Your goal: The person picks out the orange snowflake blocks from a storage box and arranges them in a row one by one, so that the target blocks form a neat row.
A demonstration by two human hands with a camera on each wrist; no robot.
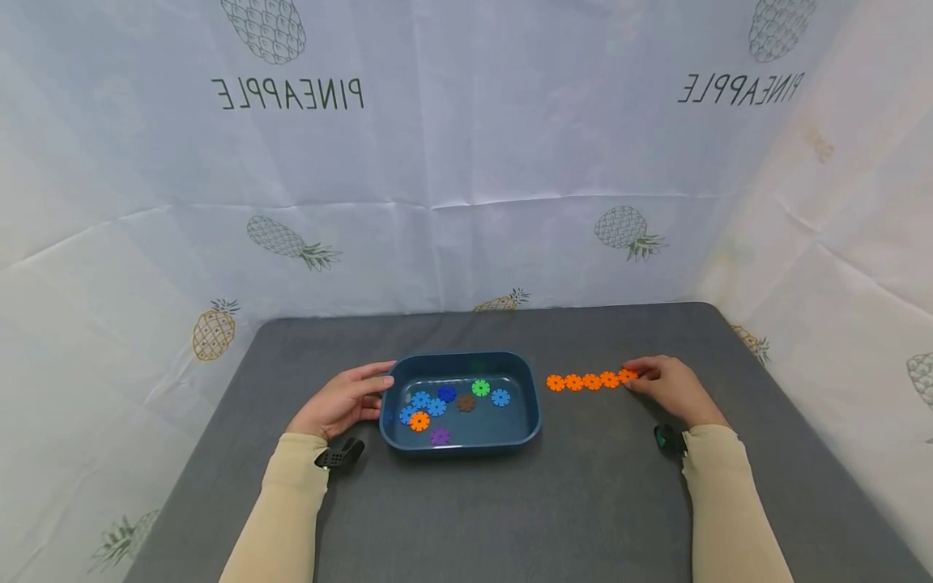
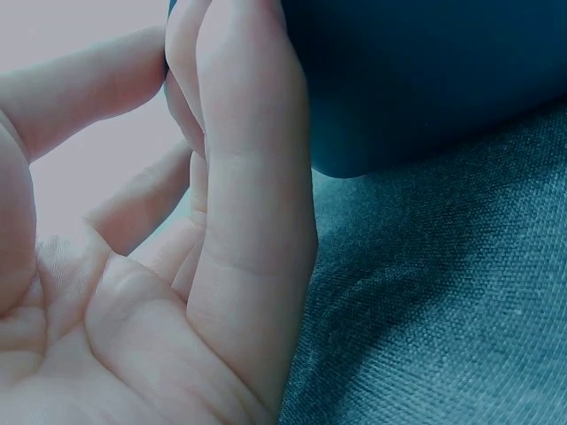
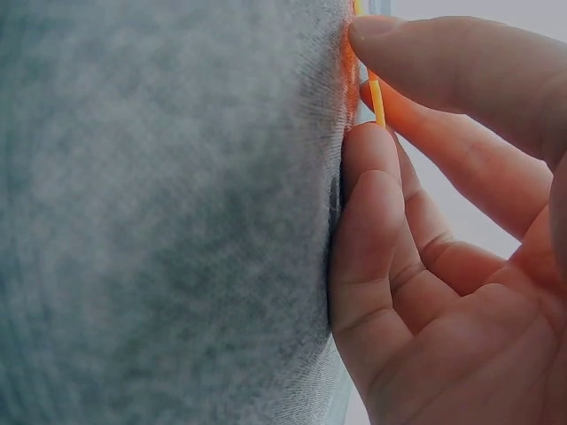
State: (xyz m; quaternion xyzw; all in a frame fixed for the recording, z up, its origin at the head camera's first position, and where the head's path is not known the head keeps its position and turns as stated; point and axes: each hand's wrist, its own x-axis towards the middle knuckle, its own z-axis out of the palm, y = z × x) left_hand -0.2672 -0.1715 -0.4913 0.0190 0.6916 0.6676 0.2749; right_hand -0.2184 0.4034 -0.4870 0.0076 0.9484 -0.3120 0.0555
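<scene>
A dark blue plastic tray point(image 1: 466, 447) stands on the table, holding several notched discs. At its left wall, my left hand point(image 1: 341, 402) grips the rim, the thumb over the edge and the fingers against the outside. In the left wrist view, the fingers point(image 2: 252, 159) lie along the tray's wall point(image 2: 425, 80). To the right of the tray runs a row of orange notched discs point(image 1: 592, 381), edge to edge. My right hand point(image 1: 674, 389) pinches the orange disc point(image 1: 628, 376) at the row's right end. Its thin yellow-orange edge point(image 3: 377, 102) shows between the fingers in the right wrist view.
Inside the tray lie blue discs point(image 1: 436, 407), a green disc point(image 1: 481, 389), a brown disc point(image 1: 466, 402), a purple disc point(image 1: 440, 437) and an orange disc point(image 1: 419, 421). A grey cloth covers the table point(image 1: 510, 518). White pineapple-print curtains point(image 1: 466, 162) hang behind and at the sides.
</scene>
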